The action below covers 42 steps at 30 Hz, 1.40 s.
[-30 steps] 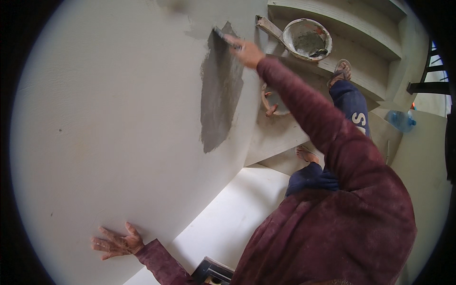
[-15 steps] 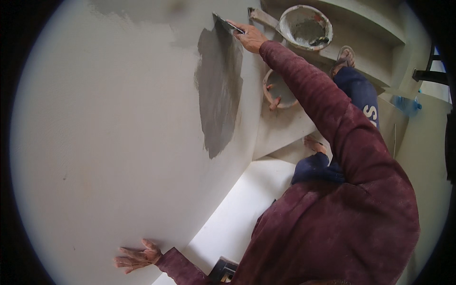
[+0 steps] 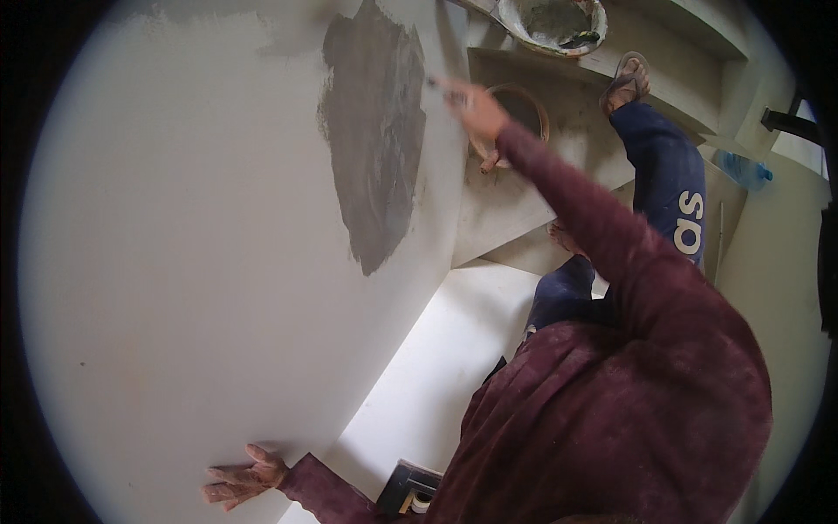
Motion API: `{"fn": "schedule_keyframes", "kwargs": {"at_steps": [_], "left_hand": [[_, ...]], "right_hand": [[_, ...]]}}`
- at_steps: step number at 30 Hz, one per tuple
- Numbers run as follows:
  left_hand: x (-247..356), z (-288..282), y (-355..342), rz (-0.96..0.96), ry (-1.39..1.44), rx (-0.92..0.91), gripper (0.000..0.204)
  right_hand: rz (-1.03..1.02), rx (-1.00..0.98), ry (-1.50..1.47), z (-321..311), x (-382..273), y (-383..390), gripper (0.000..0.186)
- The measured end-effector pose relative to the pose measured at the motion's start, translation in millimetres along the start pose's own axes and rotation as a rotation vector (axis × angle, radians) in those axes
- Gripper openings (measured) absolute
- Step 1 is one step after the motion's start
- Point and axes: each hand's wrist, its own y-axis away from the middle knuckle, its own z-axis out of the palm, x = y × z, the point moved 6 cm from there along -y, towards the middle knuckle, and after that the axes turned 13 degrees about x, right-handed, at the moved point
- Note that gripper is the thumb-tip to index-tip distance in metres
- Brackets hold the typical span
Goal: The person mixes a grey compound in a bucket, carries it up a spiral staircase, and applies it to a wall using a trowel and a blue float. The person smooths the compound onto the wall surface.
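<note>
My left hand point(image 3: 243, 478) rests on the pale wall point(image 3: 192, 262) at the lower left, its fingers spread. On the right side of a wet grey plaster patch point(image 3: 375, 140), my right hand point(image 3: 476, 109) is held off the wall and smeared by motion. Its fingers are closed round a putty knife point(image 3: 432, 81), which shows only as a thin dark blurred edge. Behind this hand is a round bucket point(image 3: 545, 113) with an orange-brown rim, partly hidden by the hand and sleeve. A white bucket point(image 3: 602, 26) smeared with grey mix stands farther up, cut by the upper edge.
Stair steps point(image 3: 567, 188) turn beneath me, with my sandalled foot point(image 3: 628, 80) on one. A clear blue bottle point(image 3: 742, 168) lies at the right. Near my left forearm sits a dark open box point(image 3: 403, 486) with small items. Black metalwork point(image 3: 790, 124) juts in at the right rim.
My right hand has come off the upper part of the patch, moving down and right with the putty knife. The view has shifted slightly. My left hand keeps its place on the wall.
</note>
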Motion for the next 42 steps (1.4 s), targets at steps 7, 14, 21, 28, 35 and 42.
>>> {"fn": "schedule_keyframes", "kwargs": {"at_steps": [7,14,21,28,35,42], "left_hand": [[4.7,3.2,-1.3,-0.031,0.011,0.015,0.083],[-3.4,0.7,4.5,-0.02,0.011,0.005,0.08],[0.0,3.7,-5.7,-0.012,-0.005,0.011,0.081],[4.6,-5.0,-7.0,-0.01,-0.038,0.004,0.08],[20.5,-3.4,-11.5,0.011,-0.004,0.06,0.079],[20.3,6.0,-3.6,0.054,0.0,0.119,0.082]], "right_hand": [[-0.313,0.261,0.262,-3.4,-1.4,-88.8,0.036],[-0.233,-0.084,0.114,100.2,-7.4,123.8,0.051],[0.68,-0.275,-0.554,67.7,55.8,168.8,0.044],[0.459,0.278,-0.462,6.5,61.2,15.7,0.059],[0.147,0.47,-0.007,24.8,77.8,-64.0,0.076],[-0.188,0.32,0.15,88.8,51.8,7.7,0.085]]}}
